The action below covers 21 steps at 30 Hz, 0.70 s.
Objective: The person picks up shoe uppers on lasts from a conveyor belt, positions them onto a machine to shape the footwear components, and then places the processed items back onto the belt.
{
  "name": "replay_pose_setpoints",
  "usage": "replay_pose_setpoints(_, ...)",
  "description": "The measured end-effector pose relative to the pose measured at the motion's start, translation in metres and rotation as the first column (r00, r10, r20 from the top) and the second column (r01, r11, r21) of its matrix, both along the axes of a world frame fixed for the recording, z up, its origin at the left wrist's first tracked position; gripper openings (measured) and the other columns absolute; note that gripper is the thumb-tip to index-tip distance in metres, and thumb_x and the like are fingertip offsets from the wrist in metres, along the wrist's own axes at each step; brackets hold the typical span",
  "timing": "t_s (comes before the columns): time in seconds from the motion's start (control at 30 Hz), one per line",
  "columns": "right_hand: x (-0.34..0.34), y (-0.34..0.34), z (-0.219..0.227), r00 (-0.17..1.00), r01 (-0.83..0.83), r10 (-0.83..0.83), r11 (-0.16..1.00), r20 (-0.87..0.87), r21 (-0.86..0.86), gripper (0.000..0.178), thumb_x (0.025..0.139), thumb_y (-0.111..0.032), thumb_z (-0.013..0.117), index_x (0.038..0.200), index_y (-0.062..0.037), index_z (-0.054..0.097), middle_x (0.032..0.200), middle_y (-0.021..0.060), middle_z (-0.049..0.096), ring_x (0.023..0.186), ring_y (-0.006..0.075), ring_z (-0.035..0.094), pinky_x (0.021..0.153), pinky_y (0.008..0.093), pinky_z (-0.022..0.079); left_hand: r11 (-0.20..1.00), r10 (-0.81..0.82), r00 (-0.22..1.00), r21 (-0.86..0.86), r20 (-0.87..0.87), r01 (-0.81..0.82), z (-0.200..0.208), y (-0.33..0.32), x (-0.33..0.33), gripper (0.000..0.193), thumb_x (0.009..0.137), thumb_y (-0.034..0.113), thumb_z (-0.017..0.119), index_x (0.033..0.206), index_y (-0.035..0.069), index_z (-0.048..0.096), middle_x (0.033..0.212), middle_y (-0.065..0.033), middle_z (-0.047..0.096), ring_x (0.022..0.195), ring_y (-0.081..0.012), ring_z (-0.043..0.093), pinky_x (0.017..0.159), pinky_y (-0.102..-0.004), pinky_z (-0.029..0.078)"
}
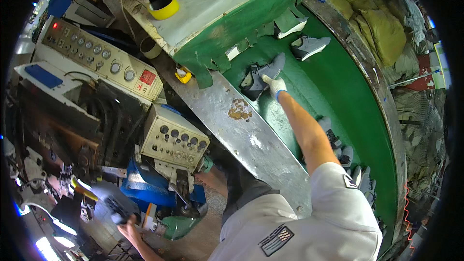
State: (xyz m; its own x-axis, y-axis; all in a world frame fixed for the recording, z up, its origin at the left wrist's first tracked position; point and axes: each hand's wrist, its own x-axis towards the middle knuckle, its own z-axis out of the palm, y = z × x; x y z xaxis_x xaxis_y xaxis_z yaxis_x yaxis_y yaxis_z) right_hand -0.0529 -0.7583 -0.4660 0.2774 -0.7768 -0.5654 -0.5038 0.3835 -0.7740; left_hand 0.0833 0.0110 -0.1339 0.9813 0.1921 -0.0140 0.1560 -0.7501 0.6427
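My right hand [274,86], in a white glove with a blue cuff, reaches over the green conveyor belt [338,94]. Its fingers close on the side of a grey shoe [261,75] lying at the belt's near edge. Down at the lower left, my bare left hand [129,229] grips a second shoe, a dark grey one [115,204], beside a machine. Part of that shoe blurs into the machine parts, and its far end is hard to make out. Farther along the belt sits a grey shoe with a white sole [310,47].
To the left stand a control panel with dials [104,58] and a smaller knob box [175,137]. A worn metal ledge [241,125] edges the belt. Several grey shoes [345,154] lie under my right arm. Black-and-yellow tape rolls [162,5] stand above; sacks [382,31] are piled beyond.
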Motion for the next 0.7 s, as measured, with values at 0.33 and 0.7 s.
replay_pose_setpoints(0.33,0.003,0.111,0.120,0.675,-0.183,-0.210,0.881,0.707,0.436,0.053,0.086,-0.011,0.074,0.133,0.0031,0.054,0.125,0.0136,0.065,0.115,0.0284,0.062,0.104,0.0435,0.047,0.988,-0.014,0.984,-0.151,-0.176,-0.013,-0.003,0.023,-0.059,0.023,0.088,0.008,0.068,0.103,-0.009,0.065,0.078,-0.0038,0.061,0.076,-0.0127,0.057,0.073,-0.0266,0.048)
replay_pose_setpoints(0.7,0.065,0.429,0.323,0.729,-0.622,0.149,0.551,0.668,0.557,0.038,0.104,-0.022,0.047,0.132,0.0025,0.055,0.115,0.0142,0.067,0.099,0.0220,0.067,0.089,0.0351,0.056,0.432,-0.473,0.845,-0.901,-0.250,-0.025,0.024,-0.131,0.041,0.035,0.099,0.017,0.059,0.125,-0.006,0.062,0.104,-0.0118,0.072,0.091,-0.0200,0.070,0.081,-0.0340,0.057)
